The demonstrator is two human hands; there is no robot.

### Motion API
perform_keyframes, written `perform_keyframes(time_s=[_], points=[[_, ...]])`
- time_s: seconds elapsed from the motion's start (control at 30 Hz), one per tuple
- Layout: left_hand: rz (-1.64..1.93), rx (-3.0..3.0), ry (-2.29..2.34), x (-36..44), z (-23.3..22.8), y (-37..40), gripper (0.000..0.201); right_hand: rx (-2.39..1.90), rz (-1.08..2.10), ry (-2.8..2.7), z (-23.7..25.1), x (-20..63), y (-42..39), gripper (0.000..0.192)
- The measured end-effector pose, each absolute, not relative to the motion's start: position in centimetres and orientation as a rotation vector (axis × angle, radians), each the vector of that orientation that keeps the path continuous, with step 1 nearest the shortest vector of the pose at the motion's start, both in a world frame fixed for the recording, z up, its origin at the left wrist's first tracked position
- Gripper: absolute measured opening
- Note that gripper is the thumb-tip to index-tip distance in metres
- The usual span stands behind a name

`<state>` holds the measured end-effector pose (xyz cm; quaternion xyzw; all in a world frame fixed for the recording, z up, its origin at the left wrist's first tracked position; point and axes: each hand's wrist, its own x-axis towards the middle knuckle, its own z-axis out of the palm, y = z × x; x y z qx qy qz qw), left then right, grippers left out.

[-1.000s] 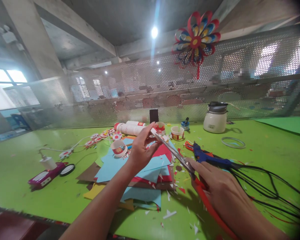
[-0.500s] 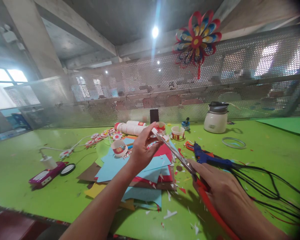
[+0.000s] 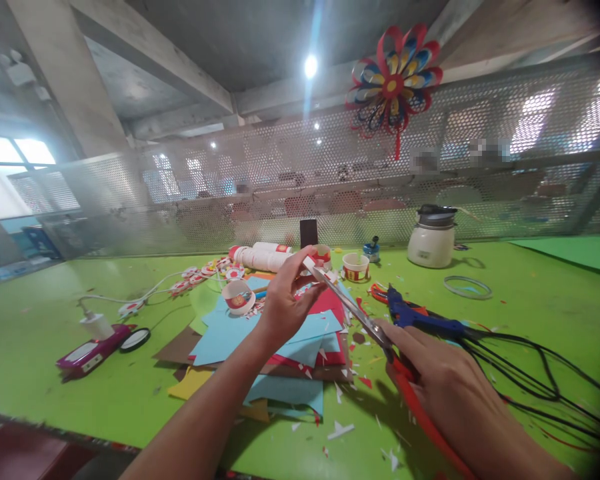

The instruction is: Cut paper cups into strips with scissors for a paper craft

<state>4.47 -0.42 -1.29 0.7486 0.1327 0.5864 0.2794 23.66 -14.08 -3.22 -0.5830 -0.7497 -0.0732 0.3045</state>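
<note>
My left hand point(image 3: 285, 303) is raised over the pile of paper, pinching a small white piece of paper or card point(image 3: 309, 264) between thumb and fingers. My right hand point(image 3: 443, 377) is wrapped round the red handles of a pair of scissors point(image 3: 356, 311). The metal blades reach up and left, and their tips meet the white piece at my left fingertips. Whether the blades are parted there is too small to tell. Below lie stacked sheets of light blue paper point(image 3: 225, 340), with red and brown sheets under them.
Left, a purple power strip point(image 3: 93, 353) has a white plug in it. Cut paper cups point(image 3: 355, 268) stand behind my hands, near a bottle of blue ink point(image 3: 372, 251). A blue glue gun point(image 3: 425, 321) with black cables and a white pot point(image 3: 431, 243) are at right. Paper scraps litter the green table point(image 3: 180, 427).
</note>
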Motion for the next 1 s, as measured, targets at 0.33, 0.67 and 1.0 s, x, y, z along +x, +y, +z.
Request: perform_keyframes(time_s=[0.33,0.67,1.0], points=[[1.592,2.061,0.357,4.4,-1.3,-0.4,0.052,-1.535,-0.201,-1.984,-2.8,23.4,-14.3,0.037],[1.535,2.027,0.387,4.3,-1.2,-0.4,0.054,-1.574,-0.098,-2.009,-3.2,23.7,-14.1,0.037],[1.503,2.01,0.394,4.1,-0.9,-0.4,0.052,-1.415,0.192,-1.972,-2.4,23.5,-13.5,0.034]])
